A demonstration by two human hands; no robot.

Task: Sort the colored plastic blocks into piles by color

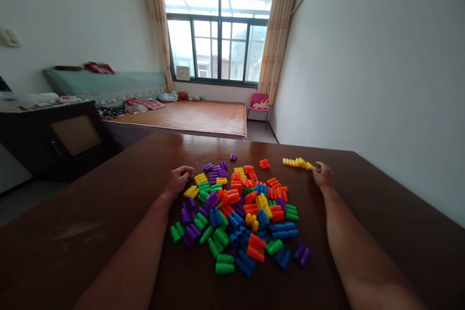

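Observation:
A loose pile of plastic pieces in green (218, 240), blue (284, 230), purple (188, 213), orange (256, 247) and yellow (264, 206) covers the middle of the brown table (90, 223). My left hand (180, 178) rests at the pile's left edge near yellow pieces, its fingers curled together; what they hold, if anything, is hidden. At the right, a row of joined yellow pieces (298, 162) lies on the table, and my right hand (322, 174) has its fingers closed on the near right end of it.
One purple piece (233, 157) and an orange one (264, 164) lie apart at the back of the pile. Beyond the table stand a bed (203, 116), a pink chair (258, 101) and, at the left, a dark cabinet (74, 135).

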